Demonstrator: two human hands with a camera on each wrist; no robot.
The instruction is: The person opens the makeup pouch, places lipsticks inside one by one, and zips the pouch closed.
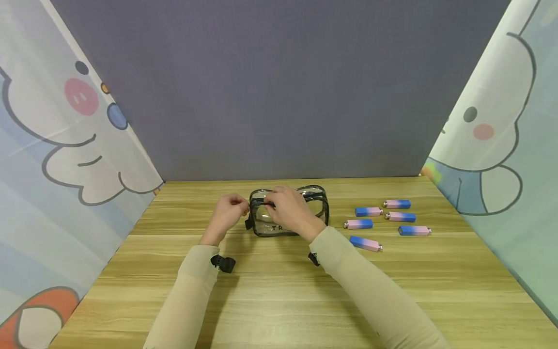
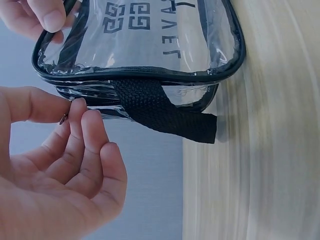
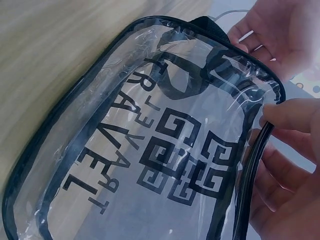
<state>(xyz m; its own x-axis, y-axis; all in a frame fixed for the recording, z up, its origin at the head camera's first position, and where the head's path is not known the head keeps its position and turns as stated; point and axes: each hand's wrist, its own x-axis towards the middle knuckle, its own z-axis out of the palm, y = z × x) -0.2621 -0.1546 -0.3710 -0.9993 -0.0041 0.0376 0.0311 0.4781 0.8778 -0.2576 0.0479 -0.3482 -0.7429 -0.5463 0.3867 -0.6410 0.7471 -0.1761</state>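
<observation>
A clear pouch with black edging [image 1: 279,231] stands on the table, with "TRAVEL" lettering on its clear front [image 3: 120,130]. At its left end my left hand [image 1: 227,213] pinches a small metal zipper pull [image 2: 63,118] between thumb and forefinger, above a black fabric loop [image 2: 165,112]. My right hand [image 1: 291,208] grips the pouch's top edge near that same end; in the right wrist view its fingers [image 3: 290,117] hold the black rim. Through the clear sides no items show inside the pouch.
Several pink-and-blue tubes [image 1: 366,244] lie scattered on the wooden table [image 1: 270,300] right of the pouch. A grey panel [image 1: 279,97] rises behind the table, and cartoon-printed curtains [image 1: 39,194] hang at both sides.
</observation>
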